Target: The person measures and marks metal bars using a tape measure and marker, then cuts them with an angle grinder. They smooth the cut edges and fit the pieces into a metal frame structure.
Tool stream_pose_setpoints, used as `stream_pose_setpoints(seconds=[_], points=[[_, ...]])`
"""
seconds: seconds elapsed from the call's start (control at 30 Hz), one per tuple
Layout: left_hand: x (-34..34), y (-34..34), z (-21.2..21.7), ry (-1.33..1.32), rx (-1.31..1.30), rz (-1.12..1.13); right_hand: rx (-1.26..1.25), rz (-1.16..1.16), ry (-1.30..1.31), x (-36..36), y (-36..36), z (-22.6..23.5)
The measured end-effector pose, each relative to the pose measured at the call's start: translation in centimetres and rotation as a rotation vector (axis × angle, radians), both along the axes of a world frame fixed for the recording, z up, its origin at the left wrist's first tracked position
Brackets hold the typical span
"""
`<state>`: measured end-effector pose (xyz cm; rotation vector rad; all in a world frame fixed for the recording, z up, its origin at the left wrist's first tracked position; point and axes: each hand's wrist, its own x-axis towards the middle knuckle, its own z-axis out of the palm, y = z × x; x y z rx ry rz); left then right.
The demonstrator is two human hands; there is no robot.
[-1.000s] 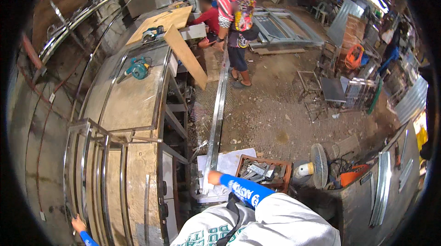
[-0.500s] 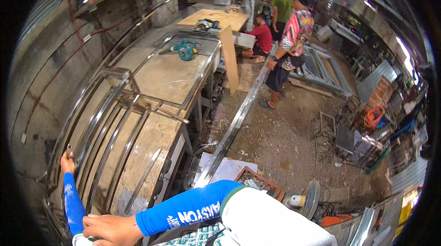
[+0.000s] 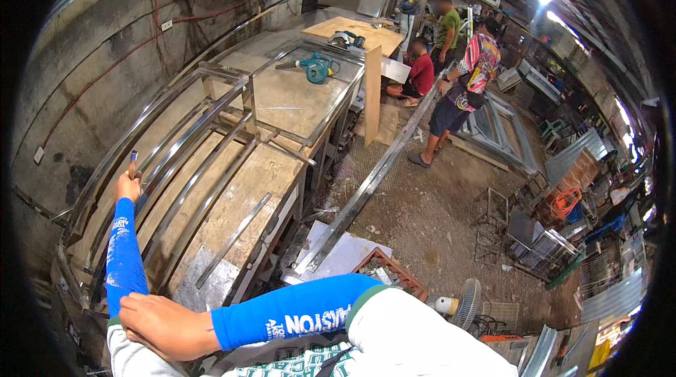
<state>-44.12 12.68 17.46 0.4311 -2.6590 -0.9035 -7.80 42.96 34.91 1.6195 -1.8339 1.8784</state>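
My left hand (image 3: 128, 185), at the end of a blue-sleeved arm, is closed around a small slim object with a blue and whitish tip (image 3: 134, 156); its kind is too small to make out. It hovers beside the long metal bars of a welded tube frame (image 3: 232, 97) lying on the worktable (image 3: 271, 180). Crossing in front of my body, my right hand (image 3: 165, 326) has its fingers wrapped over my left sleeve (image 3: 134, 292) near the elbow. A loose flat metal strip (image 3: 236, 239) rests on the table to the right of the frame.
A teal power tool (image 3: 317, 69) sits farther along the table. To the right, a person in a patterned shirt (image 3: 482, 60) stands by a long metal tube (image 3: 373, 183) slanting across the floor area. Two other people are behind. A fan (image 3: 466, 304) stands at lower right.
My left hand has shifted up and right in view with the small object. The whole view has swung, so table and people sit farther right. My right hand stays on the sleeve.
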Motion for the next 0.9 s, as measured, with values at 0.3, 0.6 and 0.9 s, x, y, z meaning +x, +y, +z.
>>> stream_pose_setpoints(seconds=[0.3,0.6,0.9], points=[[2.9,4.0,4.3,0.040,-0.020,-0.049,-0.127,0.537,-0.237,7.7,1.1,0.7],[-0.1,-4.0,3.4,0.110,-0.137,-0.014,-0.127,-0.166,-0.468,10.1,-3.5,-7.3],[0.2,-1.0,3.3,0.166,-0.071,-0.035,-0.054,0.074,-0.375,10.5,-4.8,-8.9]])
